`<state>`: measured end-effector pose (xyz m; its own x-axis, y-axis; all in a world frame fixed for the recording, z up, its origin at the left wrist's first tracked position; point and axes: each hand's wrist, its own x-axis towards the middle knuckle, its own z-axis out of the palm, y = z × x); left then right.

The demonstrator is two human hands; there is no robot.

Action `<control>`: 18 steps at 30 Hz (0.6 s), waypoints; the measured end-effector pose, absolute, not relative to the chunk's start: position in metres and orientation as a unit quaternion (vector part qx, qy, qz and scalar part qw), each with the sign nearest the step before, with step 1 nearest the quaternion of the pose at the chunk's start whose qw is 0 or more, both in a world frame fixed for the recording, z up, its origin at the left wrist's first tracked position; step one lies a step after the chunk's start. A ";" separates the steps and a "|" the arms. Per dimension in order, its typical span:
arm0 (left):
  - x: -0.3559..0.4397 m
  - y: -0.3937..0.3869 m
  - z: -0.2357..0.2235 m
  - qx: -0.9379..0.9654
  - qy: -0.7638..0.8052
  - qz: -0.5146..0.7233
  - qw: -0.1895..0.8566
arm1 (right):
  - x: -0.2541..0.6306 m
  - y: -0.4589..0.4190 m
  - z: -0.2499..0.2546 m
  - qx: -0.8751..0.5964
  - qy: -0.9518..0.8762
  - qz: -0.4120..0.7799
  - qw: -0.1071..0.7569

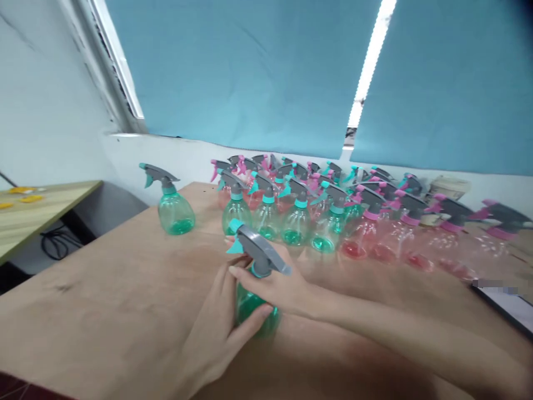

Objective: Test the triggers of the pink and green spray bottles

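Note:
A green spray bottle point(259, 308) with a grey and turquoise trigger head stands close in front of me, held by both hands. My left hand point(227, 322) wraps round the lower body from the left, its thumb across the front. Higher up, my right hand point(278, 283) grips around the neck and collar, thumb pointing left; its other fingers are mostly hidden behind the bottle. Another green spray bottle point(176, 213) stands alone at the left. Just behind my hands is a front row with green spray bottles point(295, 225) and pink spray bottles point(358, 239).
More spray bottles with pink or turquoise triggers crowd the back of the wooden table point(104, 294). A clipboard point(506, 305) lies at the right edge, and a pale tub point(448, 188) sits behind the bottles. At far left, a second table point(54, 208) holds yellow pieces.

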<state>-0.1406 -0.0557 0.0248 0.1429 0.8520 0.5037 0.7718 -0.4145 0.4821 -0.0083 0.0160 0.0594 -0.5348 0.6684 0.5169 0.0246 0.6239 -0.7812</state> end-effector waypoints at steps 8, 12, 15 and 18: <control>-0.210 -0.073 0.034 0.704 0.613 0.350 -0.077 | -0.084 0.021 0.079 -0.206 -0.844 0.338 0.362; -0.228 -0.066 0.041 0.704 0.613 0.349 -0.079 | -0.086 0.039 0.091 -0.164 -0.913 0.215 0.305; -0.239 -0.051 0.047 0.696 0.626 0.347 -0.060 | -0.074 0.059 0.105 -0.145 -0.951 0.113 0.249; -0.250 -0.031 0.050 0.679 0.653 0.328 -0.072 | -0.061 0.081 0.124 -0.196 -0.954 0.060 0.219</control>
